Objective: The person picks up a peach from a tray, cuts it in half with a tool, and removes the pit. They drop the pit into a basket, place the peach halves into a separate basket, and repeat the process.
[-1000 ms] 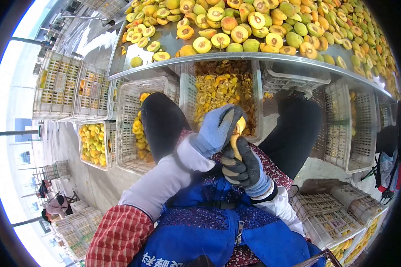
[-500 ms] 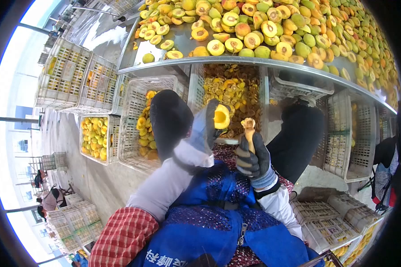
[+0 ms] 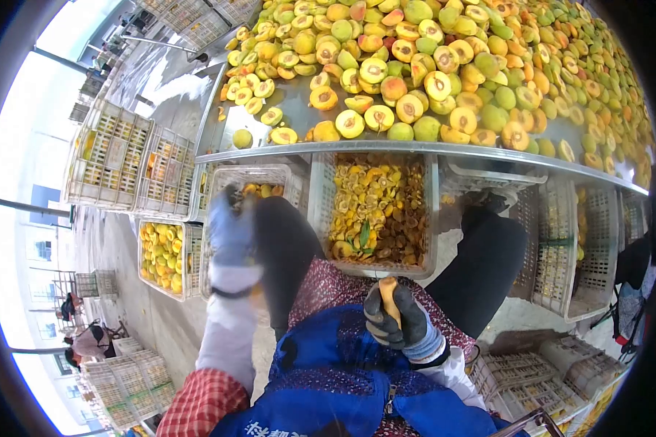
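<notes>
My right hand (image 3: pixel 397 320), in a dark-coated glove, is closed around a tool with a light wooden handle (image 3: pixel 390 297) above my lap. The tool's other end is hidden by the glove. Out to the left, my left hand (image 3: pixel 231 226) is smeared by motion beside my left knee, over a pale plastic crate (image 3: pixel 229 173) holding peach halves (image 3: pixel 264 190). Its fingers are too blurred to read, and no fruit shows in it. Between my knees stands another crate (image 3: pixel 431 218) with pits, peach scraps (image 3: pixel 372 200) and a green leaf.
A metal table (image 3: pixel 299 146) in front of me carries a large heap of halved and whole peaches (image 3: pixel 430 80). To the left are stacked crates (image 3: pixel 113 156) and a low crate of peach halves (image 3: pixel 162 255). More crates (image 3: pixel 554 240) stand on the right.
My left hand has swung left from the middle to the left crate; the peach half it held is out of sight. My right hand has lowered toward my lap with the tool. The view has tilted up.
</notes>
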Demonstrator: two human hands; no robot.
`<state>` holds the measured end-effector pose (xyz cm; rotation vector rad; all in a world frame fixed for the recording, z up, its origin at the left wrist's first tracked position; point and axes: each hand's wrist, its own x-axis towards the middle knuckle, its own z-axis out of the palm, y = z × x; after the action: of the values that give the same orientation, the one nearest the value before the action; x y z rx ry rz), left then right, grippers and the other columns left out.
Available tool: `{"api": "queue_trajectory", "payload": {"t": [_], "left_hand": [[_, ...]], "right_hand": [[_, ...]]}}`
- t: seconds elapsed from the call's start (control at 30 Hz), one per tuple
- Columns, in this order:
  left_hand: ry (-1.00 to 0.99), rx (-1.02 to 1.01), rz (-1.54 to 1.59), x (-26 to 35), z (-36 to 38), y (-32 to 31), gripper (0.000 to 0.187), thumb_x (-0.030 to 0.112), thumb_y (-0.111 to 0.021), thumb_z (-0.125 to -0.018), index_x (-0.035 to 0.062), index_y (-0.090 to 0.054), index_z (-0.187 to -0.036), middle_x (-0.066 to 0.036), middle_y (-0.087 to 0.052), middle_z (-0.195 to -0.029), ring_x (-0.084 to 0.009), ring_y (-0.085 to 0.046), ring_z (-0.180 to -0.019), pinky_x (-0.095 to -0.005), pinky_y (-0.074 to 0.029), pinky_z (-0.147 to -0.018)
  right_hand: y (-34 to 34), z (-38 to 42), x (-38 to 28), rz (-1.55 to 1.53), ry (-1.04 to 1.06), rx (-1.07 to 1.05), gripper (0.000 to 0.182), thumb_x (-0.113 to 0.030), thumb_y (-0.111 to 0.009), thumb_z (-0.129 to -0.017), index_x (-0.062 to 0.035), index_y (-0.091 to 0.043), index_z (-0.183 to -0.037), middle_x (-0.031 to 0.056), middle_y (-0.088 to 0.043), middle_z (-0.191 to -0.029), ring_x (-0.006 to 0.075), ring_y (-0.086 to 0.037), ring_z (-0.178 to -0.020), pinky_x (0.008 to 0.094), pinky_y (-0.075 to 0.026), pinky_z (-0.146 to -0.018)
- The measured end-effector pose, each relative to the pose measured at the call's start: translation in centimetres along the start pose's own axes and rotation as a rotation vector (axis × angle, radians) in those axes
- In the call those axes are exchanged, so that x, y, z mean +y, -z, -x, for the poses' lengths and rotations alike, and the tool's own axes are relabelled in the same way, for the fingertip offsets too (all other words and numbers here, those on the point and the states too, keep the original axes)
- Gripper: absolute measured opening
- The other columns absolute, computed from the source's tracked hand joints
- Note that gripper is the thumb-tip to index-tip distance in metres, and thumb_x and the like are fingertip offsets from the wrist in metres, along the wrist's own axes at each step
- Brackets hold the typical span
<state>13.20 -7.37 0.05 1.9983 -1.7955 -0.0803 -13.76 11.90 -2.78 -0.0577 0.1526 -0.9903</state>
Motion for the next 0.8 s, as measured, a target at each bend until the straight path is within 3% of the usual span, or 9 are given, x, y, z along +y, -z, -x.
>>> {"api": "queue_trajectory", "payload": {"t": [0.07,0.1,0.2,0.3,0.4,0.6,0.67,0.7,0.8], "left_hand": [[-0.236,-0.177,0.349,6.4,-2.4,-3.2,0.032,0.021,-0.064,-0.080,0.0021,-0.059,-0.106,-0.016,-0.063,-0.098,-0.0240,-0.062,-0.089,-0.0323,-0.047,-0.079],[-0.093,-0.369,0.252,11.0,-3.7,-3.4,0.040,0.031,-0.065,-0.077,0.0071,-0.057,-0.109,-0.012,-0.063,-0.096,-0.0256,-0.059,-0.096,-0.0352,-0.046,-0.081],[-0.321,-0.377,0.033,15.4,-8.4,-10.5,0.067,0.041,-0.067,-0.073,0.0050,-0.044,-0.125,-0.019,-0.055,-0.116,-0.0317,-0.053,-0.109,-0.0392,-0.042,-0.089],[-0.222,-0.515,-0.299,17.3,-10.5,-16.2,0.084,0.045,-0.070,-0.067,0.0049,-0.034,-0.132,-0.020,-0.046,-0.127,-0.0332,-0.046,-0.116,-0.0389,-0.040,-0.094],[-0.327,-0.656,-0.113,16.7,-12.3,-14.5,0.056,0.040,-0.065,-0.071,0.0055,-0.052,-0.112,-0.019,-0.059,-0.108,-0.0307,-0.056,-0.104,-0.0381,-0.045,-0.086],[-0.191,-0.543,0.027,13.9,-11.3,-13.9,0.057,0.039,-0.070,-0.064,0.0011,-0.056,-0.104,-0.017,-0.063,-0.097,-0.0297,-0.060,-0.091,-0.0365,-0.046,-0.080],[-0.188,-0.361,0.590,14.4,-8.4,-12.2,0.048,0.025,-0.073,-0.066,-0.0029,-0.056,-0.101,-0.015,-0.064,-0.091,-0.0218,-0.061,-0.084,-0.0309,-0.047,-0.077],[-0.129,-0.381,0.822,16.9,-5.0,-8.7,0.034,0.010,-0.070,-0.070,-0.0044,-0.056,-0.097,-0.013,-0.063,-0.087,-0.0155,-0.060,-0.080,-0.0273,-0.048,-0.073],[-0.084,-0.495,1.312,16.7,3.1,-6.8,0.033,-0.003,-0.066,-0.073,-0.0025,-0.049,-0.102,-0.010,-0.058,-0.091,-0.0155,-0.058,-0.074,-0.0270,-0.049,-0.069]], "right_hand": [[1.0,-1.2,-0.3,-0.004,-0.044,0.189,0.045,-0.047,-0.039,-0.092,-0.0040,-0.050,-0.093,-0.0015,-0.041,-0.060,0.0056,-0.035,-0.039,0.0176,-0.030,-0.032],[1.5,-1.7,-0.6,-0.004,-0.074,0.372,0.044,-0.046,-0.039,-0.092,-0.0033,-0.049,-0.093,-0.0015,-0.042,-0.060,0.0056,-0.035,-0.039,0.0174,-0.030,-0.031],[0.4,-1.2,-1.7,0.094,0.028,0.192,0.045,-0.047,-0.039,-0.092,-0.0032,-0.049,-0.092,-0.0014,-0.042,-0.059,0.0055,-0.035,-0.038,0.0178,-0.030,-0.031],[0.8,-1.8,-2.3,0.155,0.048,0.423,0.046,-0.049,-0.040,-0.091,-0.0036,-0.050,-0.090,-0.0020,-0.043,-0.057,0.0063,-0.036,-0.036,0.0186,-0.031,-0.032],[1.8,-1.9,-2.6,0.316,0.110,0.691,0.045,-0.048,-0.042,-0.091,-0.0038,-0.053,-0.091,-0.0013,-0.045,-0.055,0.0077,-0.038,-0.035,0.0189,-0.032,-0.032],[3.0,-2.2,-3.7,0.475,0.258,0.707,0.041,-0.044,-0.043,-0.092,-0.0046,-0.054,-0.096,-0.0004,-0.047,-0.058,0.0088,-0.044,-0.042,0.0211,-0.036,-0.035],[3.5,-2.2,-3.5,0.486,0.302,0.716,0.036,-0.040,-0.048,-0.091,-0.0054,-0.053,-0.098,-0.0003,-0.047,-0.058,0.0095,-0.044,-0.042,0.0212,-0.035,-0.034],[2.8,-2.3,-3.7,0.446,0.340,0.705,0.031,-0.035,-0.050,-0.091,-0.0054,-0.052,-0.101,0.0002,-0.047,-0.059,0.0095,-0.044,-0.043,0.0213,-0.035,-0.034],[3.0,-3.8,-3.7,0.429,0.576,0.661,0.024,-0.016,-0.053,-0.089,-0.0048,-0.048,-0.110,0.0023,-0.048,-0.062,0.0102,-0.045,-0.043,0.0223,-0.036,-0.035]]}}
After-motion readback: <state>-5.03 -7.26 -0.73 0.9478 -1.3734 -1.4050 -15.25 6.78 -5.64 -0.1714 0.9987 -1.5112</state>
